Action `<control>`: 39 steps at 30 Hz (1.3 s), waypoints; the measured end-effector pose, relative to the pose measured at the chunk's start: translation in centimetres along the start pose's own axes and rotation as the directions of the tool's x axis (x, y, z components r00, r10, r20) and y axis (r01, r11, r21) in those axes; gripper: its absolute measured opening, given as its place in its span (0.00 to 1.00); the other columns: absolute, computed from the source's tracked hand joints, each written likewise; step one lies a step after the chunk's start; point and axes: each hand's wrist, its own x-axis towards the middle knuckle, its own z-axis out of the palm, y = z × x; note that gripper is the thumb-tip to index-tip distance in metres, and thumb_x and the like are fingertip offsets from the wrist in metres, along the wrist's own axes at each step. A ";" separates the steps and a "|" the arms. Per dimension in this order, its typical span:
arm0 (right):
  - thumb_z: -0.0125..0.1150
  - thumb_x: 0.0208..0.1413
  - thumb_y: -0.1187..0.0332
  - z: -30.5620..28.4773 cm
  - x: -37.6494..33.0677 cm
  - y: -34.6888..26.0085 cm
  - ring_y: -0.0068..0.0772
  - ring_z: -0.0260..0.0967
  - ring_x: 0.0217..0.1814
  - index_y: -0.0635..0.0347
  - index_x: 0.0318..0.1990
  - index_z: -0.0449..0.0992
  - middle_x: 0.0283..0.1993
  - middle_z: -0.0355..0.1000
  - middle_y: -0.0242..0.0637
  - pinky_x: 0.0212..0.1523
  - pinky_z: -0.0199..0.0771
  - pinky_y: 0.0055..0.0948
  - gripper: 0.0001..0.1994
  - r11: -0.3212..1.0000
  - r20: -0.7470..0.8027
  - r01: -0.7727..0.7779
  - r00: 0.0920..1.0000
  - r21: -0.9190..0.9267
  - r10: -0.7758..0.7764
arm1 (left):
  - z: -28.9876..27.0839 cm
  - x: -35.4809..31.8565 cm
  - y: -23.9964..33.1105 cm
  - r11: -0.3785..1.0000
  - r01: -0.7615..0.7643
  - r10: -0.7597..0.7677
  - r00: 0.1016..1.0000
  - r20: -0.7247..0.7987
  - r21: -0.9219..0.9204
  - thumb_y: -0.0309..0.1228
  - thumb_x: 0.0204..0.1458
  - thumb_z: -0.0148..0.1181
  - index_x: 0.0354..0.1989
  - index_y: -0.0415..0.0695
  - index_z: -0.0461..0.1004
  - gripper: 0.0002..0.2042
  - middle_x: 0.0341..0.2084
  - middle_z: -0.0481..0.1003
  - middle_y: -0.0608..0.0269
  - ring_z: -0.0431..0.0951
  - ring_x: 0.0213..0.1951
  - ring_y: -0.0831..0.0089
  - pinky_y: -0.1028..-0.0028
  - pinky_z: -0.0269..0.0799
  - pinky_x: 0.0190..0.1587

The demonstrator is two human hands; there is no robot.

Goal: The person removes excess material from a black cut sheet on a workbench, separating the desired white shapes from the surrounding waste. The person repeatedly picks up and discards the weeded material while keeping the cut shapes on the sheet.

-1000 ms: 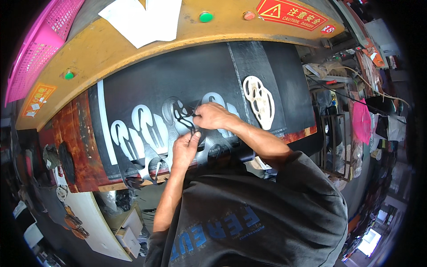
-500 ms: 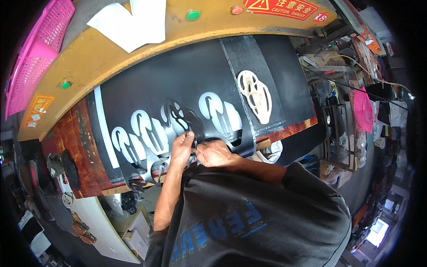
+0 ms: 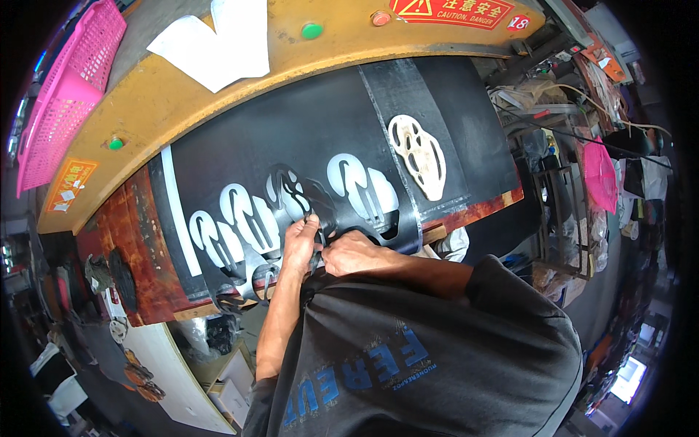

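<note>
My left hand (image 3: 300, 244) is closed in a pinch on a black cut-out piece (image 3: 280, 182), thin and with curved slots. Beside it my right hand (image 3: 351, 253) is closed, fingers curled against the same black material; what lies inside them is hidden. The piece is partly raised from a black sheet (image 3: 404, 231) along the table's near edge. Openings in that sheet show a white surface on both sides of my hands. Loose black strips (image 3: 247, 280) hang over the edge left of my left hand. A cream slotted cutting die (image 3: 417, 156) lies to the right.
A yellow machine beam (image 3: 284, 54) with green and red buttons crosses the far side, with white paper (image 3: 215, 47) on it. A pink basket (image 3: 73, 95) stands far left. A metal rack (image 3: 561, 218) with bagged items is at the right. Reddish wood (image 3: 135, 233) borders the black work surface.
The whole view has shifted slightly. Both hands stay close together on the black piece, with only small movement of the fingers.
</note>
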 end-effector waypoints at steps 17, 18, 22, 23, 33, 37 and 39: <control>0.59 0.70 0.47 -5.0 -0.4 3.2 0.50 0.79 0.34 0.63 0.38 0.83 0.30 0.80 0.50 0.40 0.77 0.47 0.24 0.790 0.101 -0.332 0.939 0.516 0.329 | 0.9 1.0 4.6 0.985 0.023 -0.002 0.992 -0.123 0.169 0.31 0.61 0.68 0.36 0.47 0.83 0.03 0.26 0.81 0.69 0.75 0.25 0.80 0.75 0.66 0.24; 0.60 0.70 0.49 -5.4 -0.2 4.1 0.41 0.79 0.31 0.63 0.38 0.83 0.28 0.80 0.45 0.38 0.77 0.42 0.23 0.701 0.056 -0.335 0.919 0.630 0.389 | 0.8 0.9 4.7 0.991 0.104 -0.089 0.983 -0.162 0.087 0.31 0.60 0.68 0.36 0.49 0.83 0.02 0.26 0.80 0.71 0.74 0.25 0.83 0.76 0.61 0.21; 0.61 0.71 0.61 -6.2 2.0 7.1 0.20 0.74 0.31 0.65 0.41 0.84 0.31 0.78 0.30 0.33 0.76 0.25 0.15 0.436 -0.022 -0.307 0.797 0.846 0.604 | 0.6 0.7 4.0 0.980 0.088 -0.104 0.991 -0.082 -0.180 0.31 0.61 0.68 0.36 0.54 0.79 0.03 0.24 0.74 0.78 0.69 0.22 0.86 0.81 0.52 0.17; 0.62 0.70 0.61 -6.3 2.6 7.4 0.20 0.74 0.31 0.66 0.42 0.84 0.31 0.78 0.30 0.32 0.76 0.25 0.14 0.433 -0.008 -0.326 0.792 0.840 0.611 | 0.4 0.6 3.9 0.971 0.086 -0.104 0.992 -0.067 -0.223 0.31 0.62 0.69 0.36 0.55 0.79 0.04 0.23 0.74 0.78 0.69 0.22 0.87 0.81 0.51 0.17; 0.73 0.58 0.61 -7.3 5.9 6.6 0.36 0.80 0.35 0.66 0.43 0.86 0.32 0.81 0.44 0.39 0.78 0.36 0.15 0.682 -0.071 -0.387 0.838 0.620 0.540 | 0.0 1.6 2.5 0.941 0.039 -0.046 0.999 -0.013 -0.337 0.26 0.63 0.67 0.39 0.51 0.80 0.03 0.29 0.77 0.76 0.76 0.30 0.81 0.74 0.71 0.33; 0.72 0.53 0.60 -8.1 5.5 5.4 0.54 0.82 0.40 0.63 0.36 0.86 0.33 0.81 0.53 0.44 0.78 0.46 0.13 0.814 -0.107 -0.456 0.846 0.360 0.522 | 0.0 1.9 1.7 0.924 0.027 -0.049 0.998 -0.047 -0.382 0.25 0.58 0.70 0.43 0.45 0.83 0.06 0.35 0.82 0.70 0.79 0.36 0.77 0.73 0.73 0.37; 0.71 0.56 0.61 -8.6 4.7 4.8 0.52 0.80 0.39 0.61 0.36 0.83 0.32 0.80 0.49 0.42 0.77 0.45 0.11 0.816 -0.162 -0.399 0.851 0.417 0.499 | 0.1 2.2 1.5 0.932 -0.006 -0.020 0.998 -0.065 -0.363 0.25 0.58 0.70 0.42 0.45 0.82 0.06 0.35 0.81 0.70 0.79 0.35 0.77 0.74 0.72 0.37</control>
